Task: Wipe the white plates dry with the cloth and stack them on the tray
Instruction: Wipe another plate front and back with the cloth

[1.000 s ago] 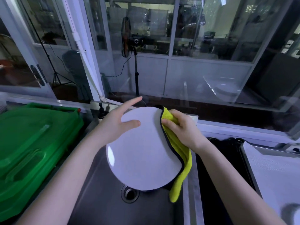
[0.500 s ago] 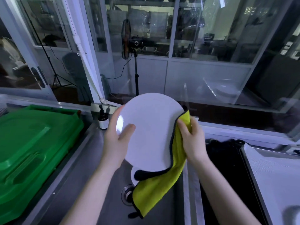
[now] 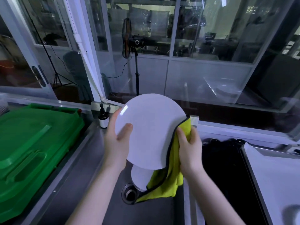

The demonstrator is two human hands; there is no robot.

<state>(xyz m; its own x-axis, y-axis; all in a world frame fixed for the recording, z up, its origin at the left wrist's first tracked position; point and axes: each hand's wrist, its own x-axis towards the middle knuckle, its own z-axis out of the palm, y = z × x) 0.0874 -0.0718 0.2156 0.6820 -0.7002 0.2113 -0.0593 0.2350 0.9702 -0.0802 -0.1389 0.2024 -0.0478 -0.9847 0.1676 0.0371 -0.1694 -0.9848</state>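
White plate (image 3: 151, 132) held up, tilted, over the sink (image 3: 154, 211), yellow cloth (image 3: 167, 187) at its right edge
The left hand (image 3: 116, 140) grips the plate's left rim, thumb on the face; the right hand (image 3: 189, 148) clutches the cloth bunched against the right rim, its loose end hanging toward the drain (image 3: 129, 193). A second white plate (image 3: 140, 177) shows below, partly covered by the cloth. Metal tray (image 3: 276, 179) at right, green bin (image 3: 32, 143) at left, small dark bottle (image 3: 103, 119) behind the sink
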